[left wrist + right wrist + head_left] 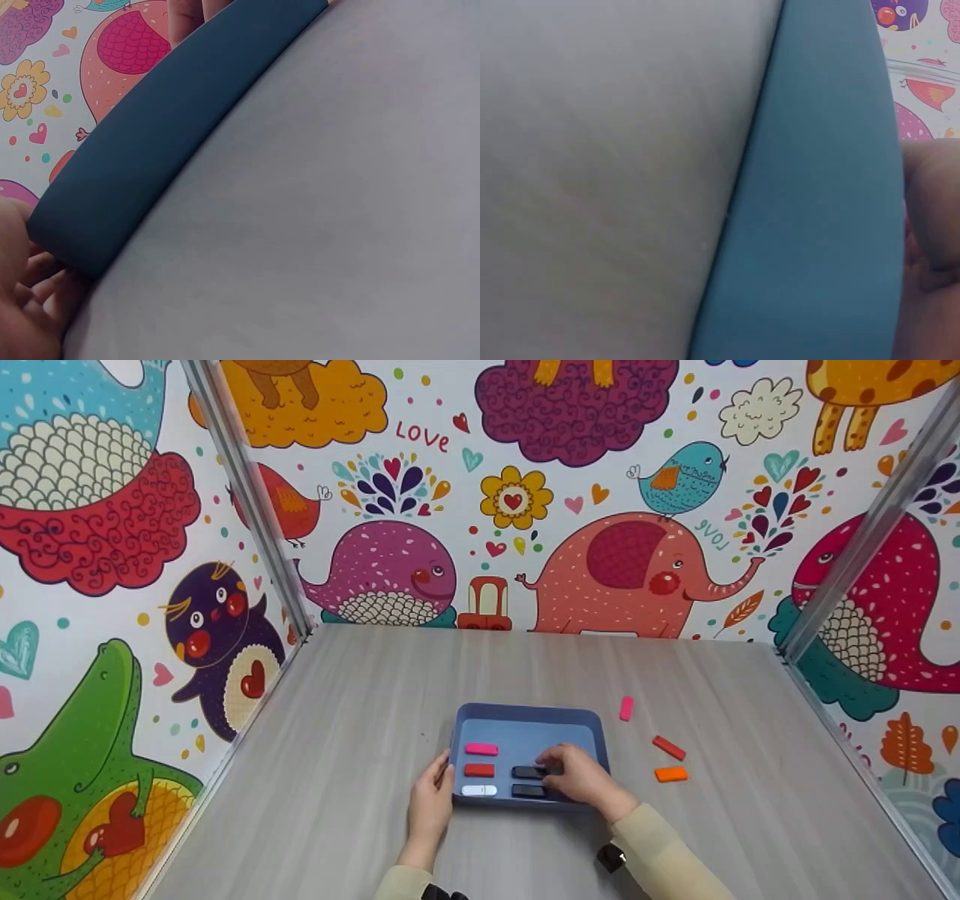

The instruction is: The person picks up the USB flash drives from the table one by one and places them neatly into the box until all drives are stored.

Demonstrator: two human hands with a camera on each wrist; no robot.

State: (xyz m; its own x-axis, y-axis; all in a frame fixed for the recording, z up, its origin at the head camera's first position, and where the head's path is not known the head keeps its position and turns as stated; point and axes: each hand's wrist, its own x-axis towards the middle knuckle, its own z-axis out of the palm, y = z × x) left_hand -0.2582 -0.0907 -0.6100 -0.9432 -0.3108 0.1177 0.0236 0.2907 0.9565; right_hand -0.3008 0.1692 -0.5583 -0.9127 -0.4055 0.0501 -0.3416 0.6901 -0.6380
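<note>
A blue tray (525,714) with low walls lies on the table. My left hand (432,802) grips its left wall near the front corner; in the left wrist view, curled fingers (46,292) show at that corner. My right hand (581,776) is inside the tray's right half, thumb and forefinger around the right end of a black USB stick (528,772). Just in front of it lies a second black stick (528,791), partly under the hand. Along the tray's left side lie a pink stick (481,749), a red stick (479,770) and a white stick (479,790).
On the table right of the tray lie another pink stick (626,709), another red stick (669,748) and an orange stick (671,774). Walls printed with cartoon animals border the table (360,720) at the back and sides, with metal posts (251,495) at the corners.
</note>
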